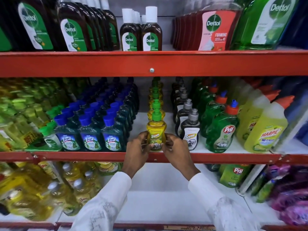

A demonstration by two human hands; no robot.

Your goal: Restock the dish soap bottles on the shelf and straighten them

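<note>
A yellow dish soap bottle point(156, 129) with a green cap and a "Super" label stands upright at the front edge of the middle shelf point(216, 157). My left hand point(139, 150) grips its lower left side and my right hand point(176, 150) its lower right side. Behind it a single-file row of the same yellow bottles point(156, 95) runs to the back. White shelf floor shows on both sides of that row.
Blue-capped Lizol bottles point(90, 130) stand left of the row; black Super bottles point(190, 129), green Pril bottles point(220, 129) and yellow Harpic bottles point(265, 130) stand right. Dettol bottles point(150, 30) fill the upper shelf. Yellow bottles point(33, 194) sit on the lower shelf's left side.
</note>
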